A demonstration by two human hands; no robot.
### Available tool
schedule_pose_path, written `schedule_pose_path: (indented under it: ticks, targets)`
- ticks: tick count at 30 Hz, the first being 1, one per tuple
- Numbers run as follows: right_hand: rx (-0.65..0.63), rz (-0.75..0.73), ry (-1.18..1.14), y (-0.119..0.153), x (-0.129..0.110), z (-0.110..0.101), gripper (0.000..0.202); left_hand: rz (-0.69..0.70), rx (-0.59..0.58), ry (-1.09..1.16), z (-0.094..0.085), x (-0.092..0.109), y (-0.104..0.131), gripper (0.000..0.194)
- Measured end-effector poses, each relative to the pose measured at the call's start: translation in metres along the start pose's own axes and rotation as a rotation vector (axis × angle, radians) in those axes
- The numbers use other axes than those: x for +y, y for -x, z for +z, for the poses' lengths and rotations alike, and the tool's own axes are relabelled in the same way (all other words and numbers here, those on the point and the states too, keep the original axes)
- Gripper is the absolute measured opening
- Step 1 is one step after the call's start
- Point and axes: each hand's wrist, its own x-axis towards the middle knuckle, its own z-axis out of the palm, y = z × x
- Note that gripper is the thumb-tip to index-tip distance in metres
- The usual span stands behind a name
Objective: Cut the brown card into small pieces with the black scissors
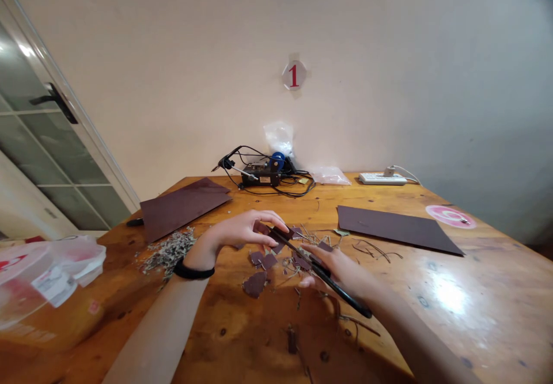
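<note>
My left hand [254, 228], a black band round its wrist, pinches a small piece of dark brown card [283, 234] over the middle of the table. My right hand [332, 266] is closed round a pair of black-handled scissors [330, 283], whose blades reach up and left to the card. Beneath both hands lie brown card scraps [256, 284] and thin dry stems [317, 237]. A heap of small greyish dried flowers [170, 253] is just left of my left wrist.
Large brown card sheets lie at left [185, 206] and right [397, 228]. Behind stands a black soldering-type device [260, 175] with tangled cables. A white power strip [382, 178] sits at the back right. A plastic bag [52, 292] is at the left edge.
</note>
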Motion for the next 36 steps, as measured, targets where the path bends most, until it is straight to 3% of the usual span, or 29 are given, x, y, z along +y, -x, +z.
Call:
schedule_pose_path:
  ticks: [8,15,23,31,36]
  targets:
    - [-0.026,0.048,0.026,-0.002,0.002,0.004,0.041,-0.014,0.02,-0.025,0.0,0.0,0.0,0.03]
    - [0.006,0.11,-0.071,-0.001,0.006,0.006,0.084,-0.042,0.023,-0.015,-0.002,-0.002,0.002,0.03]
    - [-0.005,0.1,-0.187,0.0,0.009,0.013,0.106,-0.064,0.008,0.07,0.0,-0.005,0.001,0.031]
    - [0.007,0.077,-0.163,0.001,0.017,0.014,0.093,-0.043,-0.028,-0.017,0.001,-0.007,-0.001,0.031]
    - [-0.076,0.093,-0.129,0.002,0.015,0.009,0.087,-0.045,-0.008,-0.012,0.003,-0.004,-0.002,0.031]
